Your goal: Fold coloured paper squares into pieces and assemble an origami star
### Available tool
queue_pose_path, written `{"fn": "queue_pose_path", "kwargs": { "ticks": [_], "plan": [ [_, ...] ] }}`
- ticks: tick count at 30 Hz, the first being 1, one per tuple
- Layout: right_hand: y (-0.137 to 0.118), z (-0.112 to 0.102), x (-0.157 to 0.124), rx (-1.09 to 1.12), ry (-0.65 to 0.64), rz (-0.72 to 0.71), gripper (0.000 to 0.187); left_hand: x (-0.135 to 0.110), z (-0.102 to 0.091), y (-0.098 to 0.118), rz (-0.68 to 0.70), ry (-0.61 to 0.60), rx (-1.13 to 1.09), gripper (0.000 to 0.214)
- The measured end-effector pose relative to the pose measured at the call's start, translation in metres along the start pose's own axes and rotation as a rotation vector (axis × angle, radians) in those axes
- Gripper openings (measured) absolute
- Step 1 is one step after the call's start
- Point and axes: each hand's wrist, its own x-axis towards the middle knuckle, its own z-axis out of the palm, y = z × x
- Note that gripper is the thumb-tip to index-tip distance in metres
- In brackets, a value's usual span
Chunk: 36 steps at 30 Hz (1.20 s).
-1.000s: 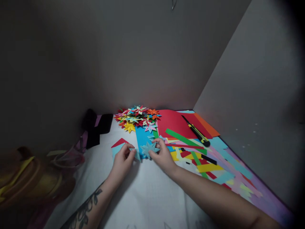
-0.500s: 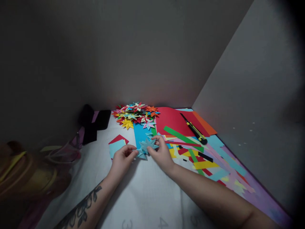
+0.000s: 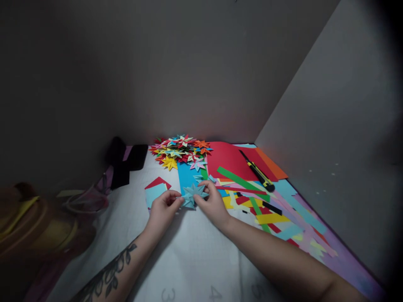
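My right hand point(image 3: 212, 203) pinches a light blue folded paper star point(image 3: 194, 191) with many points, thumb on its face. Closed as well, my left hand point(image 3: 166, 207) grips a light blue folded paper piece point(image 3: 188, 202) by its left tip. This piece touches or overlaps the lower left of the star; whether the two are joined I cannot tell. Small light blue folded pieces point(image 3: 198, 179) lie just beyond the right fingers. A stack of square papers point(image 3: 155, 193), light blue on top with red beneath, rests beside my left hand.
Several multicoloured paper stars point(image 3: 179, 151) are heaped by the back wall. To their right a yellow-black utility knife point(image 3: 258, 173) lies on red paper sheets point(image 3: 225, 159). Coloured paper strips point(image 3: 273, 217) scatter over the right side. A blurred brown and yellow object point(image 3: 34, 226) stands at left.
The light blue piece in my left hand has come closer against the star and is tilted slightly differently. The view has shifted a little; both hands keep their grips.
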Motion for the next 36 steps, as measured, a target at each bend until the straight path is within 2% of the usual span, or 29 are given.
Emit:
{"fn": "queue_pose_path", "kwargs": {
  "ticks": [7,14,19,24,36],
  "plan": [
    [-0.0046,0.0004,0.0,-0.014,-0.037,0.085,0.027,-0.0006,0.0027,0.0026,0.007,0.024,-0.037,0.024],
    [-0.0086,0.0022,-0.0015,0.106,-0.099,0.156,0.031,-0.0011,0.0012,0.0039,0.072,0.03,0.045,0.02],
    [-0.0056,0.0021,-0.0019,0.198,-0.126,0.165,0.03,-0.0006,0.0002,0.0042,0.077,0.027,0.079,0.02],
    [-0.0064,0.0025,-0.0016,0.156,-0.11,0.155,0.03,0.0005,-0.0001,0.0013,0.079,0.004,0.059,0.02],
    [-0.0054,0.0004,-0.0005,0.087,-0.097,0.113,0.027,0.0018,-0.0007,0.0061,-0.048,-0.008,-0.089,0.025]
  ]
}}
